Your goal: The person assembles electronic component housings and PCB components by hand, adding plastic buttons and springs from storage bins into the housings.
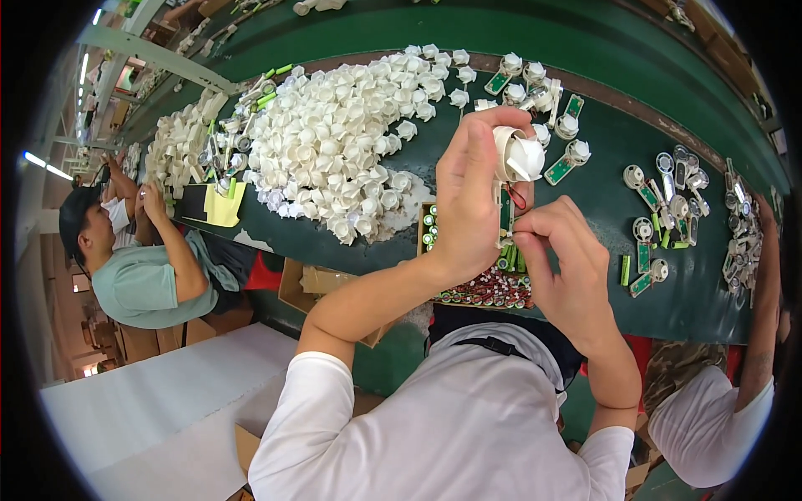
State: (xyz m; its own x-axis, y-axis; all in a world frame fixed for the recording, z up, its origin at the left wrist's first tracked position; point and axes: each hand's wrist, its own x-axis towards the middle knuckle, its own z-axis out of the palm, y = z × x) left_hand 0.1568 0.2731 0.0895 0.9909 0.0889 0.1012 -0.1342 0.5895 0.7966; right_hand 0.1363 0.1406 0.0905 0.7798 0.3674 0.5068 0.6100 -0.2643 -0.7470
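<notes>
My left hand (468, 200) is closed around a small electronic assembly, held up over the table. On top of the assembly is a white petal-shaped cap (523, 157) in a round white ring. Below the cap hangs a narrow green circuit board (506, 215) with a red wire (517, 199) looping beside it. The thumb and forefinger of my right hand (576, 263) are pinched together at the lower part of the board. What lies between those fingertips is too small to tell. Under both hands stands a box of green batteries with red wires (484, 290).
A large heap of white petal-shaped caps (326, 138) covers the table to the left. Finished-looking assemblies with green boards (561, 169) lie at the back and right. A co-worker in a green shirt (154, 280) sits left; another person's arm (764, 292) reaches in at right.
</notes>
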